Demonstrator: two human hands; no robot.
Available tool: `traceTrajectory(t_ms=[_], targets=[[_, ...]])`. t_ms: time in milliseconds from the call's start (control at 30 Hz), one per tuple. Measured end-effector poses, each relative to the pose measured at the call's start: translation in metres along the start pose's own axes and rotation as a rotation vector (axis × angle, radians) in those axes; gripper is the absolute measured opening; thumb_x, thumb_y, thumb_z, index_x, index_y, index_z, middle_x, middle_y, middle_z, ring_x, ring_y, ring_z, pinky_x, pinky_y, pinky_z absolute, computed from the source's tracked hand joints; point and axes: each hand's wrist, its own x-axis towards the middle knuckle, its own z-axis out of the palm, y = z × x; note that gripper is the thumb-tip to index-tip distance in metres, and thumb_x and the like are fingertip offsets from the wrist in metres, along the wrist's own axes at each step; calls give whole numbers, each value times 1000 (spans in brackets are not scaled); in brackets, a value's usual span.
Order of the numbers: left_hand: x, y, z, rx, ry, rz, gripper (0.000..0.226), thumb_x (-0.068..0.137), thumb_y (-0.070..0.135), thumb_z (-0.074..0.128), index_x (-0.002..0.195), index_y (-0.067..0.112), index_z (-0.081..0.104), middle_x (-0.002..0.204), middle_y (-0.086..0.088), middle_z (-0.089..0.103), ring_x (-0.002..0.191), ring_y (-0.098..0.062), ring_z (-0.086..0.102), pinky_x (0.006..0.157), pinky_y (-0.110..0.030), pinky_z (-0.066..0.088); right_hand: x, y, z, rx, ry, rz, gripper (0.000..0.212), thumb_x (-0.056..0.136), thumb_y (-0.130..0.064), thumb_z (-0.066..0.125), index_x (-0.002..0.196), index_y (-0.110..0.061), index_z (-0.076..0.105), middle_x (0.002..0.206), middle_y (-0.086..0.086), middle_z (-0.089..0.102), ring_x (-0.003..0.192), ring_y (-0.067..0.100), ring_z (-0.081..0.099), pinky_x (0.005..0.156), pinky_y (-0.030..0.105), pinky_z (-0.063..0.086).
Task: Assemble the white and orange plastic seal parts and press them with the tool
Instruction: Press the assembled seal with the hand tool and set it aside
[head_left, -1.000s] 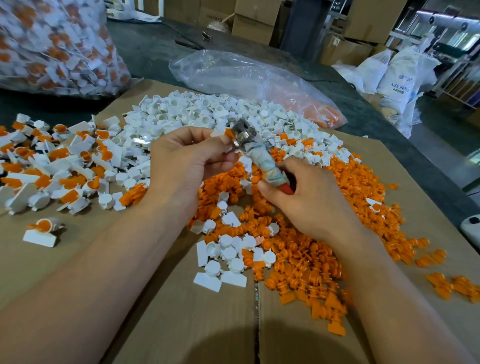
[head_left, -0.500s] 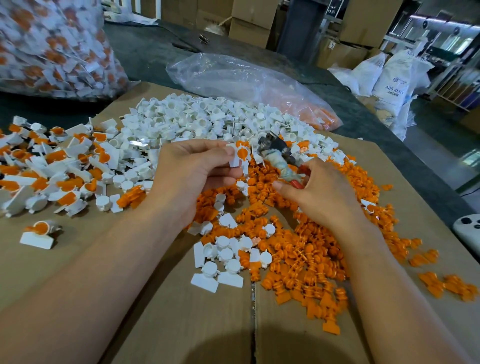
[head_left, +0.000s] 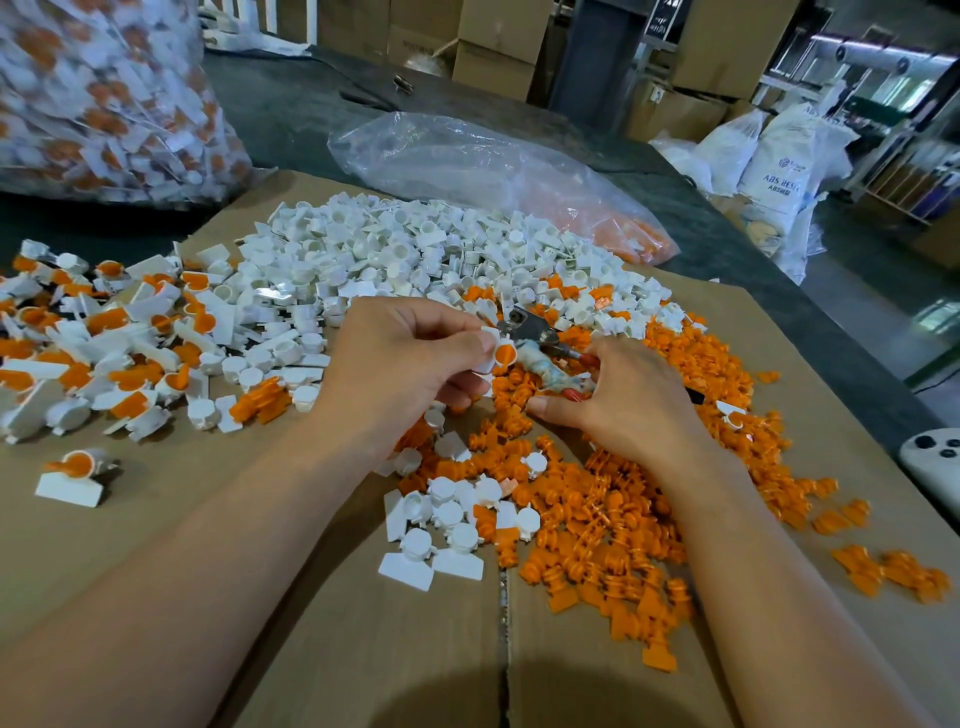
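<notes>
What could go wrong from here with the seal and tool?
1. The left hand pinches the seal right beside the head of the tool, gripped by the right hand; a press could nip fingers.
2. The seal hangs in a fingertip pinch over the loose orange parts; it may slip in among them.

2 hands: left hand (head_left: 410, 364), right hand (head_left: 618, 405).
1 tool (head_left: 540, 343), gripped in right hand.
1 assembled seal (head_left: 501, 356), pinched in left hand.
1 heap of white parts (head_left: 395, 249), too many to count.
1 heap of orange parts (head_left: 675, 374), likewise uncountable.
1 spread of finished seals (head_left: 104, 332) at left, dozens, exact figure not obtainable.
1 lone seal (head_left: 72, 475), apart from that spread.
2 plastic bags: full bag (head_left: 104, 93), clear bag (head_left: 467, 161).
1 white device (head_left: 935, 462) at right edge.
</notes>
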Motion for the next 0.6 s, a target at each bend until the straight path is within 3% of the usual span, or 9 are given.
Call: traceTrajectory(t_ms=[467, 600], targets=[[2, -5, 1, 76, 8, 31, 18, 79, 2, 68, 66, 14, 66, 52, 0, 65, 43, -12, 61, 42, -18, 48, 1, 1, 1, -51, -29, -12, 83, 66, -72, 57, 121, -12, 46, 122, 9, 51, 113, 26, 46, 90, 37, 37], [5, -2, -4, -134, 90, -55, 10, 84, 1, 61, 75, 6, 63, 58, -5, 68, 47, -13, 63, 43, -18, 51, 1, 0, 1, -45, -31, -13, 80, 66, -71, 57, 120, -13, 47, 121, 8, 51, 113, 25, 46, 89, 35, 36]])
